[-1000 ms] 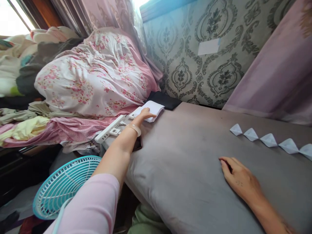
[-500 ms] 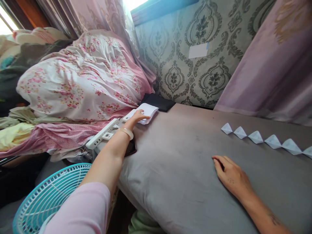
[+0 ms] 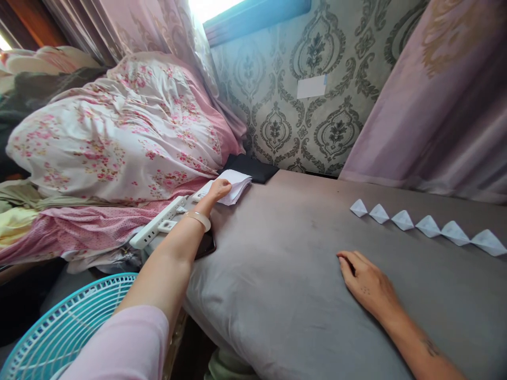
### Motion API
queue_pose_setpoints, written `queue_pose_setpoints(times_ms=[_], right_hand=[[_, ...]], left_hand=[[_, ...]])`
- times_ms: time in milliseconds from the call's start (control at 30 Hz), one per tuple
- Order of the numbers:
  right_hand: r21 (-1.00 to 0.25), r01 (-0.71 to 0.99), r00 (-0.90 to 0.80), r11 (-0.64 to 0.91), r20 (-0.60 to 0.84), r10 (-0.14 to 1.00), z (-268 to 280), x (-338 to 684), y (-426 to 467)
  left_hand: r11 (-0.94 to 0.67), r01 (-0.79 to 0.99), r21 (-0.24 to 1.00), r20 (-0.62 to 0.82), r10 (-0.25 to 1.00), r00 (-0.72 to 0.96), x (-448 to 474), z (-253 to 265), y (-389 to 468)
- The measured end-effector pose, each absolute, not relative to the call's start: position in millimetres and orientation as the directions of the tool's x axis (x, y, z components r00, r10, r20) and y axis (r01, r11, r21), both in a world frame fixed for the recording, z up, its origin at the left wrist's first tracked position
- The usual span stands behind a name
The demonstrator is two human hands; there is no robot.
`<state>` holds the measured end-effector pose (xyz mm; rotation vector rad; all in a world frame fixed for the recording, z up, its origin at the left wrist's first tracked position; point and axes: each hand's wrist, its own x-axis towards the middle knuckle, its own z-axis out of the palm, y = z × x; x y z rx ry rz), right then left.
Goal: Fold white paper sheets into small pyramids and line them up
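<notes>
My left hand (image 3: 220, 189) reaches far out over a stack of white paper (image 3: 236, 175). Its fingers are closed on the near edge of a top sheet, which looks slightly lifted and bent. A pale bangle (image 3: 199, 219) circles that wrist. My right hand (image 3: 366, 282) rests on the grey bed sheet (image 3: 277, 274), fingers curled in and thumb near the index finger, with nothing visible in it. Beyond it, several folded white paper pieces (image 3: 403, 220) stand in a slanting row.
Beside the left forearm lie a white power strip (image 3: 158, 224) and a dark phone (image 3: 206, 246). Behind the stack is a black flat item (image 3: 253, 168). A blue fan (image 3: 75, 327) stands lower left. Floral bedding (image 3: 119, 132) is heaped at left, and a pink curtain (image 3: 428, 105) hangs at right.
My left hand's fingers, spread over the paper stack before, have closed on a top sheet. The right hand keeps its place on the bed sheet. The whole view has shifted slightly.
</notes>
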<state>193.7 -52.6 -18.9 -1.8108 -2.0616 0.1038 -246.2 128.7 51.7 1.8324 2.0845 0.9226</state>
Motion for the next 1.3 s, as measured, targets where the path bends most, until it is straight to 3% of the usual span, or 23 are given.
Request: queue_pose_setpoints(times_ms=[167,433,800,1000,1300], right_hand=[[-0.308,0.937,-0.089,0.166,0.249,0.964,-19,194,-53],[-0.303,0.936,-0.096,0.178,0.268,0.959,-20,194,-52],[-0.334,0.932,-0.072,0.144,0.218,0.973,-17,193,-54],[-0.333,0.931,-0.075,0.146,0.219,0.973,-17,193,-53],[-0.321,0.939,-0.061,0.122,0.195,0.979,-14,191,-53]], left_hand=[[0.065,0.823,0.564,0.292,0.917,-0.273,-249,49,133],[0.12,0.754,0.646,0.249,0.901,-0.357,-260,45,133],[0.12,0.697,0.707,0.183,0.921,-0.345,-266,54,139],[0.164,0.762,0.627,0.181,0.92,-0.347,-264,58,137],[0.047,0.912,0.407,0.24,0.958,-0.156,-249,50,134]])
